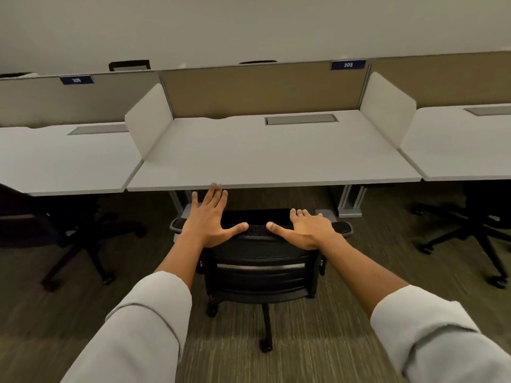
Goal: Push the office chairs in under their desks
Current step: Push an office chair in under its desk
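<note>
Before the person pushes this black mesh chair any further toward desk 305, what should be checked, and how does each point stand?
1. Left hand on the black mesh office chair: cannot tell; its fingers are spread flat over the backrest top, contact unclear.
2. Right hand placed: ok, open on the top edge of the backrest.
3. Chair lined up with the white desk tagged 305: ok, roughly centred on its front edge.
4. Space under the desk: ok as far as seen; only the grey metal desk legs at the sides.
5. Armrests clearing the desktop: cannot tell.
6. Chair pushed in: not ok, backrest and wheeled base are out on the carpet.
</note>
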